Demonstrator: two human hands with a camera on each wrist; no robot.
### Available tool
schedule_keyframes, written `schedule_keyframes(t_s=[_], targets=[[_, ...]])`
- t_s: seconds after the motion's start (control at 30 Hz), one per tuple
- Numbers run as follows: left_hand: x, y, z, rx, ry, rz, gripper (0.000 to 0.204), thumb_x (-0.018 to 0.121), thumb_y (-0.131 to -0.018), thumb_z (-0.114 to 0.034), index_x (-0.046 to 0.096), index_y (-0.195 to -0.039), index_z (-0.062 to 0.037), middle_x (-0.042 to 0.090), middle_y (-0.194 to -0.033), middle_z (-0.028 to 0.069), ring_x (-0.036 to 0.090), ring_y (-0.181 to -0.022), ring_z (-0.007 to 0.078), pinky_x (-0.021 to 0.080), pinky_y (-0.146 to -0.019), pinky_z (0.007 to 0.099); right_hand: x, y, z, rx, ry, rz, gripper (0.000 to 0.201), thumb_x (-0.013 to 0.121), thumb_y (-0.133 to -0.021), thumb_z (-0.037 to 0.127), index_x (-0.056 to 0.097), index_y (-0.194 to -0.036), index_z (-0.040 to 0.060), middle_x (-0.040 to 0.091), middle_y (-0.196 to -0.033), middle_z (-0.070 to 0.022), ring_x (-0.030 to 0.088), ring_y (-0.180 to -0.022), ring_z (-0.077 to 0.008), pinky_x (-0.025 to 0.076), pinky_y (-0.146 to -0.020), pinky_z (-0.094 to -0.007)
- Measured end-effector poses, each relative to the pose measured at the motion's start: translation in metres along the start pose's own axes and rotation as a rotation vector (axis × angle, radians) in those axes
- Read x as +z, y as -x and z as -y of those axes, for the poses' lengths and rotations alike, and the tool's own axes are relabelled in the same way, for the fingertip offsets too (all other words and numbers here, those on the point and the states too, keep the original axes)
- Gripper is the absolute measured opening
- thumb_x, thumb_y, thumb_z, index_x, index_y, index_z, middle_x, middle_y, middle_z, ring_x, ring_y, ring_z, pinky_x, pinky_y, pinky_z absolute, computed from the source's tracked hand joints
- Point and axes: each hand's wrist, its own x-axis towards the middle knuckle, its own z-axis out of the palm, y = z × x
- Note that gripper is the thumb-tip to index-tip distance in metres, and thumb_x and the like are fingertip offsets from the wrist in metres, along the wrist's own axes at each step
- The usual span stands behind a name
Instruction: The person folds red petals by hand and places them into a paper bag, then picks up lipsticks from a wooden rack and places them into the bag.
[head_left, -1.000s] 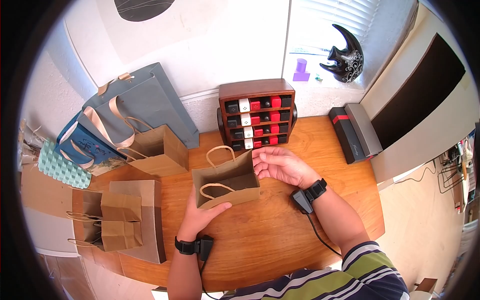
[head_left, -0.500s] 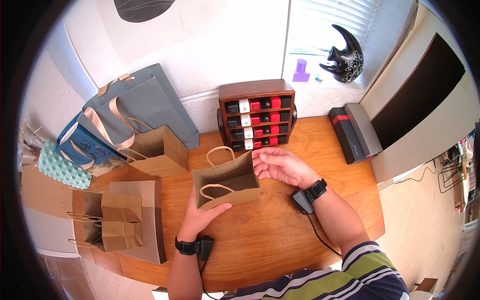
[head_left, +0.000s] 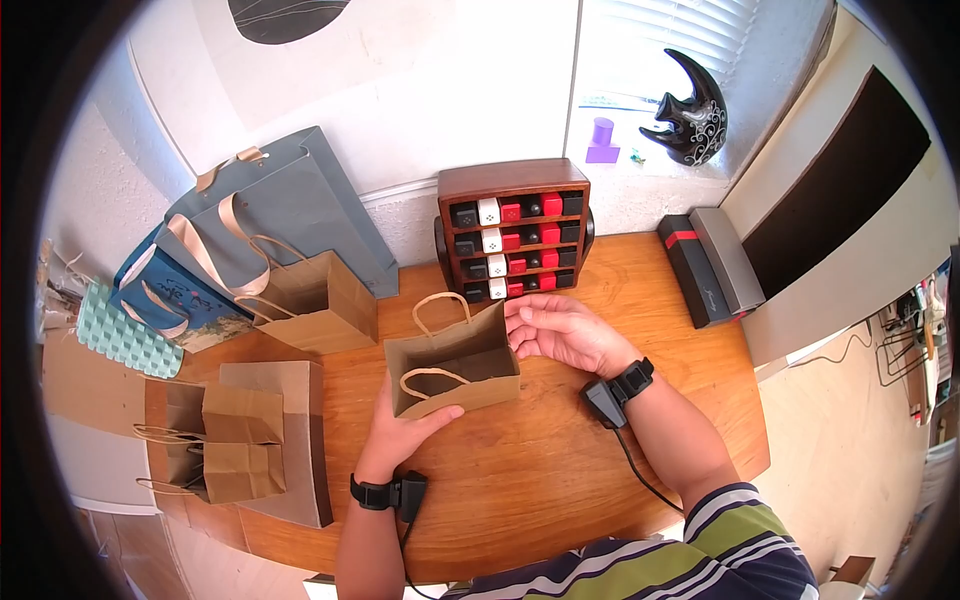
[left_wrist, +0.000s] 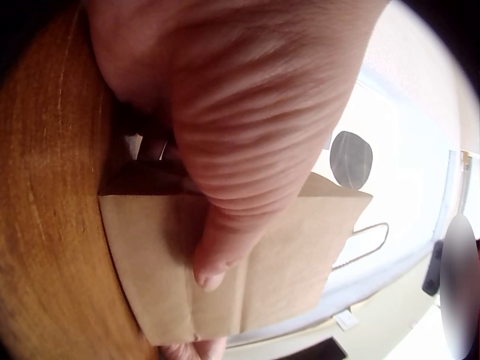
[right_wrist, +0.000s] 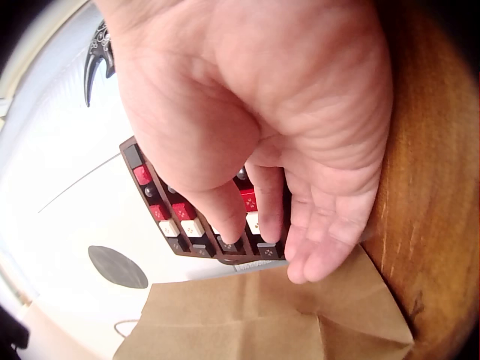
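A small brown paper bag (head_left: pixel 460 395) with two looped handles is tilted above the wooden table, its opening toward the head view. The left hand (head_left: pixel 405 430) holds it from the left and below, thumb on the near side; in the left wrist view the thumb of the left hand (left_wrist: pixel 240 142) presses on the bag (left_wrist: pixel 285 262). At the bag's right side is the right hand (head_left: pixel 570 335), fingers loosely bent, fingertips at the bag's edge. In the right wrist view the right hand (right_wrist: pixel 255 112) has its fingertips by the bag (right_wrist: pixel 277 322), gripping nothing.
Behind the bag stands a wooden rack (head_left: pixel 515 178) of red, white and black pieces. Left are a grey bag (head_left: pixel 335 200), a blue bag (head_left: pixel 190 290), a larger brown bag (head_left: pixel 345 310) and brown bags (head_left: pixel 240 470) on a cardboard box (head_left: pixel 308 450). Dark boxes (head_left: pixel 695 270) stand right.
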Motion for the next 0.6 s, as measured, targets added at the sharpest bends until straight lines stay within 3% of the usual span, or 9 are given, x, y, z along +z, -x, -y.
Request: schedule_keyframes(t_s=[0.43,0.53,0.6], targets=[[0.0004,-0.0001,-0.0006,0.014,0.001,0.005,0.072,0.092,-0.080,-0.008,0.050,-0.139,-0.0015,0.066,-0.129,0.0092,0.064,-0.118,0.0180,0.053,-0.101,0.0336,0.0002,-0.0002,0.0002,-0.004,0.007,-0.002,0.033,0.063,-0.106,0.018,0.061,-0.131,-0.0031,0.072,-0.113,-0.0127,0.071,-0.095,-0.0191,0.060,-0.086,-0.0340],[0.0001,0.0004,-0.0005,0.007,0.003,0.004,0.073,0.092,-0.080,-0.009,0.050,-0.139,-0.0015,0.066,-0.130,0.0095,0.064,-0.119,0.0183,0.053,-0.102,0.0339,0.0008,-0.0003,0.0004,-0.004,0.009,-0.018,0.033,0.062,-0.106,0.016,0.059,-0.132,-0.0039,0.071,-0.110,-0.0136,0.071,-0.098,-0.0231,0.059,-0.086,-0.0378],[0.0001,0.0004,-0.0006,0.004,0.002,0.004,0.073,0.092,-0.080,-0.009,0.049,-0.140,-0.0016,0.066,-0.130,0.0096,0.064,-0.119,0.0185,0.053,-0.102,0.0340,0.0015,0.0001,0.0010,-0.004,0.008,-0.006,0.033,0.063,-0.106,0.017,0.060,-0.131,-0.0035,0.072,-0.112,-0.0129,0.071,-0.096,-0.0204,0.059,-0.086,-0.0352]])
